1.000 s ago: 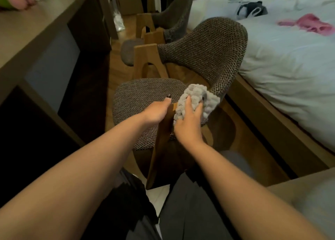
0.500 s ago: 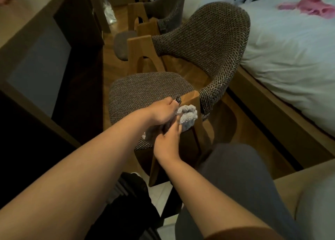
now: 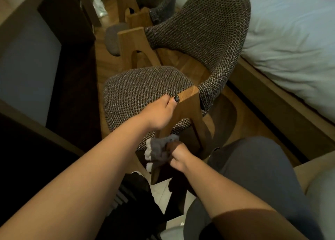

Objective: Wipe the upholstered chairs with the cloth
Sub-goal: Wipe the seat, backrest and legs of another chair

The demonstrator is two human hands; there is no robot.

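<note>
The near upholstered chair [image 3: 141,87] has a brown woven seat, a curved woven backrest and wooden legs. My left hand [image 3: 159,111] grips the top of its near wooden leg [image 3: 188,109], thumb on the wood. Lower on that same leg my right hand [image 3: 178,157] holds a bunched grey and white cloth [image 3: 159,149] pressed against the wood just under the seat edge. A second upholstered chair [image 3: 114,38] stands behind the first, partly hidden by it.
A wooden desk [image 3: 23,31] runs along the left, close to the chairs. A bed with a white cover [image 3: 290,40] and wooden frame lies on the right. My knee in grey trousers [image 3: 253,163] is just right of the chair leg. Wooden floor shows between.
My right hand has slid the cloth down the wooden leg, from the top by the backrest to below the seat edge. My left hand stays gripping the top of the leg.
</note>
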